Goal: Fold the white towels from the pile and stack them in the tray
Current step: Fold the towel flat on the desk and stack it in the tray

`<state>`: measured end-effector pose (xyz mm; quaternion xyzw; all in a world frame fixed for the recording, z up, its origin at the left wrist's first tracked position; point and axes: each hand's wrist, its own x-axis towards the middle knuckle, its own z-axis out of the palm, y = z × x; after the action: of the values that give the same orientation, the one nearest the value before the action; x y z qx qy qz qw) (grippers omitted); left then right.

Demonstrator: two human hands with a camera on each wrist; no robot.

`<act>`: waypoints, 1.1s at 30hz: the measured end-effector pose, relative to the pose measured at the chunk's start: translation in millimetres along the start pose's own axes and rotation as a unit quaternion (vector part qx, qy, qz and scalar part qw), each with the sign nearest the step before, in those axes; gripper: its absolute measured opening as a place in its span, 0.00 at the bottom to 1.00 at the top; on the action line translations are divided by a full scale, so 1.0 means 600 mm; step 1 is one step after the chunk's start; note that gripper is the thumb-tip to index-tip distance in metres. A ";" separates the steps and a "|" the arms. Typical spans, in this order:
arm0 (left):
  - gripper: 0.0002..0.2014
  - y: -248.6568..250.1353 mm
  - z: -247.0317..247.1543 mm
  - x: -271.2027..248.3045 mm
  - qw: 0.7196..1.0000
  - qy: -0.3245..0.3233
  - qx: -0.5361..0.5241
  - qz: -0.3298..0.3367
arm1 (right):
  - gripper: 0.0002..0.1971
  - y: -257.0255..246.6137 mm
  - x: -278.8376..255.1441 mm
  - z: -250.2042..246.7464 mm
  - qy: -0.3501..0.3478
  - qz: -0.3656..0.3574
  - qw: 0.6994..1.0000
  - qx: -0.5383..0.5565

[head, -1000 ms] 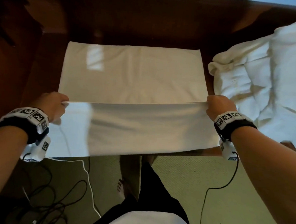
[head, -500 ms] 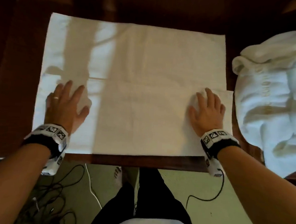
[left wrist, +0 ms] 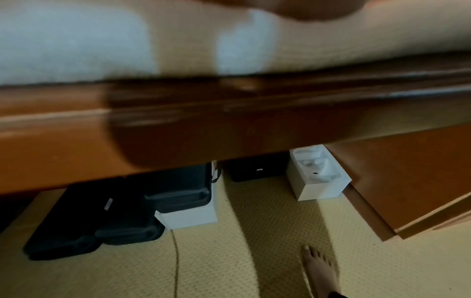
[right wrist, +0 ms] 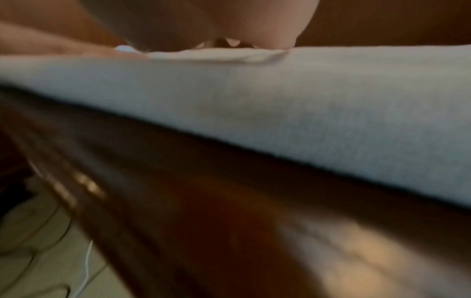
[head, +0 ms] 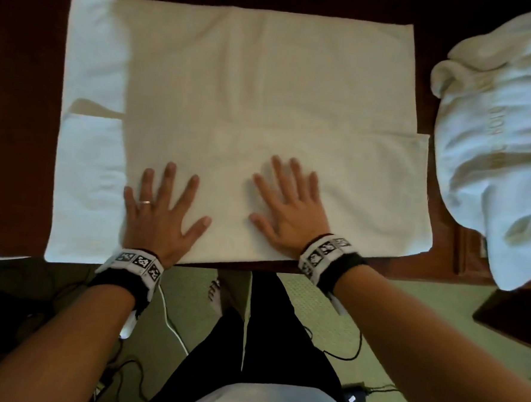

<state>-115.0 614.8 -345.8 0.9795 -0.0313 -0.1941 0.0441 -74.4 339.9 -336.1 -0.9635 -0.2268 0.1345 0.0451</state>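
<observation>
Left hand point(head: 157, 216), right hand point(head: 288, 208) flat, fingers spread, pressing folded towel point(head: 264, 92); no tray visible.

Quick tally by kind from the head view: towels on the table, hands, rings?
Spread towel, partly folded: 1
Pile of white towels, number inside unclear: 1 heap
Hands, left hand and right hand, flat on the towel: 2
Ring: 1
Total: 5
</observation>
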 end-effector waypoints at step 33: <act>0.36 -0.088 -0.179 0.041 0.988 -0.098 0.100 -0.062 | 0.32 0.105 -0.014 -0.122 -0.124 0.190 0.969 0.101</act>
<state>-48.8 673.4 -261.5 0.9552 0.0066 -0.2876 -0.0694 -34.2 278.0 -273.5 -0.9551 -0.0286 0.2817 0.0874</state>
